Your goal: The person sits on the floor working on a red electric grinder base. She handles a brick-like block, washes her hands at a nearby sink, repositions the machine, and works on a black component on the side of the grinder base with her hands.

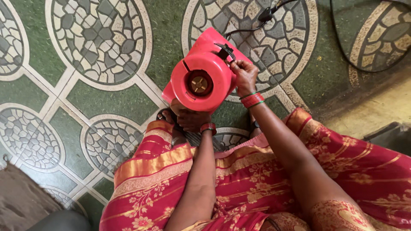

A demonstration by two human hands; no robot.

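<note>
Left hand (192, 119) fingers under the red appliance (201, 81), hidden.

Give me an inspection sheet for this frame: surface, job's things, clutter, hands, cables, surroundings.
Surface: tiled floor, green with grey mosaic ovals.
Job's things: red round appliance base, tilted, brass hub facing the camera.
Clutter: nothing seen.
Hands: left hand supports the base from below; right hand pinches the black clip at its rim.
Cables: black cable loops across the floor at top right.
Surroundings: brown mat bottom left; dark object at right edge.
</note>
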